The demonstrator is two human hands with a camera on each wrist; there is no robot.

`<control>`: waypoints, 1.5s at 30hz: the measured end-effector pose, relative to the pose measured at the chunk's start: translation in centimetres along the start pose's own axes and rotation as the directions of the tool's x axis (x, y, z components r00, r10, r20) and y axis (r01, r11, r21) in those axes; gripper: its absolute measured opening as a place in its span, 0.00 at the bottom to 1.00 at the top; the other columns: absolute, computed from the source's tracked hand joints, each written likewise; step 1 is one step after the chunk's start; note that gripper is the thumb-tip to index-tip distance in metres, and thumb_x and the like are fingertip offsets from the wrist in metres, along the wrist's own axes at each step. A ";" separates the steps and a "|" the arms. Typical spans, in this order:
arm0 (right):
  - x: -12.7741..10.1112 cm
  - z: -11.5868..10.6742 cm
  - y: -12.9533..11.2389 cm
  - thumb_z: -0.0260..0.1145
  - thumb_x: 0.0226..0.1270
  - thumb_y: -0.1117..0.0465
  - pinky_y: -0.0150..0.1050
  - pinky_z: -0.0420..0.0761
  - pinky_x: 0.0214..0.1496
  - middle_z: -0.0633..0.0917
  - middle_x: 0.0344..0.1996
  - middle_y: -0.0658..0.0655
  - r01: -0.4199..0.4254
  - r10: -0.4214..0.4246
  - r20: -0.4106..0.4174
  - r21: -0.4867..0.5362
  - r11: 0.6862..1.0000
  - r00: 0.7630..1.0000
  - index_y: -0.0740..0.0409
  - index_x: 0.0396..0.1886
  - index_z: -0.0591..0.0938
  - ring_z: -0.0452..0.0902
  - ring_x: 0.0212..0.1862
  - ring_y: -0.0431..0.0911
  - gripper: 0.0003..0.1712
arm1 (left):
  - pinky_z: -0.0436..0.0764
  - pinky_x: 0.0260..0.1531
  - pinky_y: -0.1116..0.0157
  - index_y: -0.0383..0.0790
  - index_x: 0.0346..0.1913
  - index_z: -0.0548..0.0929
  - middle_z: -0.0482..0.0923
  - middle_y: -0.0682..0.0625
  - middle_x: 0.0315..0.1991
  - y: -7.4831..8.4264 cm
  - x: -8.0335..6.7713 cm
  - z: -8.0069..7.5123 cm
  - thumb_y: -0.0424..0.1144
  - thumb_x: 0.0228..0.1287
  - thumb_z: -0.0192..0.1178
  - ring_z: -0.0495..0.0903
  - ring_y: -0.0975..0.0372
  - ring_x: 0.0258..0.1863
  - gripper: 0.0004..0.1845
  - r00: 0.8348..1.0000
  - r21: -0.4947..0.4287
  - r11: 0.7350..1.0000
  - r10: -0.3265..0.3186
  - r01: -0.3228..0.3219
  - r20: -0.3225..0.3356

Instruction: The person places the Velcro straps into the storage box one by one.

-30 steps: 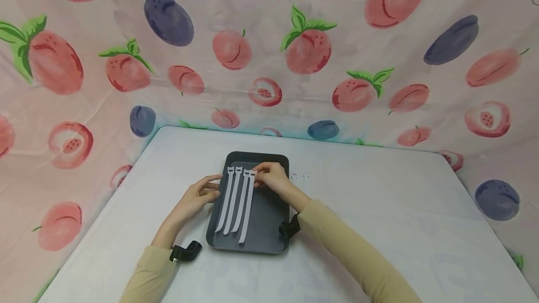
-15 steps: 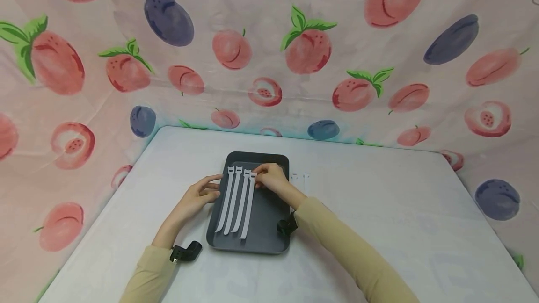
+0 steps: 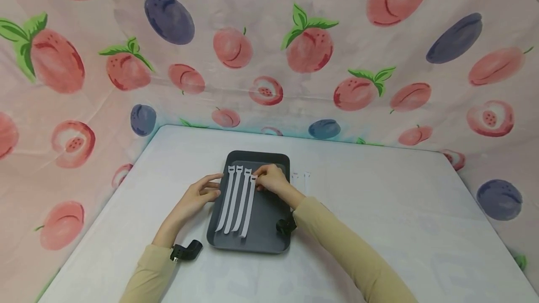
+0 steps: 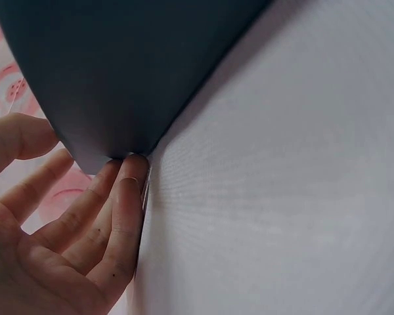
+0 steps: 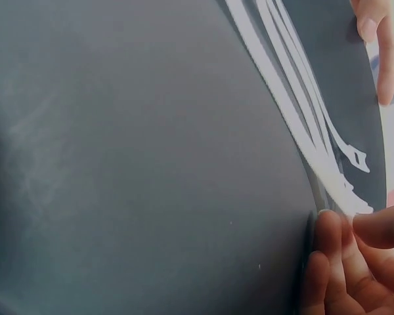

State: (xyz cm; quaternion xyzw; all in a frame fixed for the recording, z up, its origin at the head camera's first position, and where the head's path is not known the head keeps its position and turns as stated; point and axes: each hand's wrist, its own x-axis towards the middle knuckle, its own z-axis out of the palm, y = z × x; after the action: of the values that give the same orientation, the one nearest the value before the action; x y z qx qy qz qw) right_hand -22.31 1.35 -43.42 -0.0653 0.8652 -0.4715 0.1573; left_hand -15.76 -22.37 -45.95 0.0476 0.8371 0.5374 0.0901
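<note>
Several white hook-and-loop cable ties lie side by side lengthwise in a dark grey tray (image 3: 269, 242), slotted heads at the far end. My right hand (image 3: 271, 179) pinches the head end of the rightmost cable tie (image 3: 249, 209) between thumb and fingers. The right wrist view shows that cable tie (image 5: 276, 98) running from the pinching fingertips (image 5: 328, 226) across the tray. My left hand (image 3: 197, 195) is at the tray's left side. In the left wrist view its extended fingers (image 4: 125, 216) touch the tray's outer wall (image 4: 118, 79).
Two more thin white strips, the nearer a strip (image 3: 307, 181), lie on the white table (image 3: 379, 209) just right of the tray, partly behind the right forearm. A fruit-print cloth (image 3: 269, 60) stands behind the table and along its left side.
The right hand has shifted the rightmost cable tie slightly, and its near end sits a little higher and closer to the others. The left hand stays in place.
</note>
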 end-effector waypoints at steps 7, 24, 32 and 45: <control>-0.2 0.0 0.0 0.62 0.59 0.70 0.29 0.74 0.24 0.87 0.28 0.61 -0.011 0.011 0.006 -0.029 1.000 1.000 0.64 0.42 0.85 0.82 0.23 0.43 0.12 | 0.75 0.56 0.48 0.48 0.69 0.68 0.74 0.34 0.60 0.2 -0.2 0.1 0.40 0.68 0.57 0.77 0.45 0.58 0.27 1.000 -0.003 1.000 0.001 -0.001 0.000; -0.6 -0.6 0.0 0.62 0.61 0.68 0.32 0.77 0.27 0.87 0.33 0.62 0.000 0.001 0.023 -0.045 0.999 1.000 0.63 0.46 0.85 0.83 0.29 0.47 0.14 | 0.77 0.54 0.50 0.45 0.69 0.67 0.74 0.33 0.59 0.2 -0.1 0.3 0.39 0.68 0.57 0.76 0.44 0.58 0.28 1.000 -0.022 1.000 0.017 -0.017 0.005; -1.0 -1.2 -0.5 0.61 0.62 0.68 0.34 0.79 0.30 0.87 0.37 0.62 0.001 0.000 0.029 -0.043 0.999 1.000 0.63 0.46 0.85 0.81 0.31 0.45 0.14 | 0.76 0.54 0.50 0.45 0.70 0.66 0.74 0.33 0.60 0.2 -0.1 0.3 0.40 0.68 0.57 0.77 0.44 0.58 0.28 1.000 -0.019 1.000 0.012 -0.012 0.001; -2.2 -2.2 -0.7 0.61 0.63 0.67 0.39 0.81 0.34 0.86 0.40 0.63 0.041 -0.041 0.055 -0.005 0.999 0.998 0.65 0.53 0.80 0.83 0.36 0.52 0.18 | 0.76 0.55 0.51 0.48 0.70 0.67 0.74 0.34 0.60 0.1 -0.1 0.2 0.40 0.69 0.57 0.77 0.44 0.58 0.27 1.000 -0.007 1.000 -0.013 0.013 -0.003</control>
State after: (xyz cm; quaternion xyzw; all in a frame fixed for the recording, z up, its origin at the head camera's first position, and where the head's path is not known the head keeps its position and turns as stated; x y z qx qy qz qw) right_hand -21.03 3.23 -41.27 -0.0965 0.8604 -0.4702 0.1711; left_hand -15.64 -22.16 -45.96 0.0411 0.8356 0.5400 0.0926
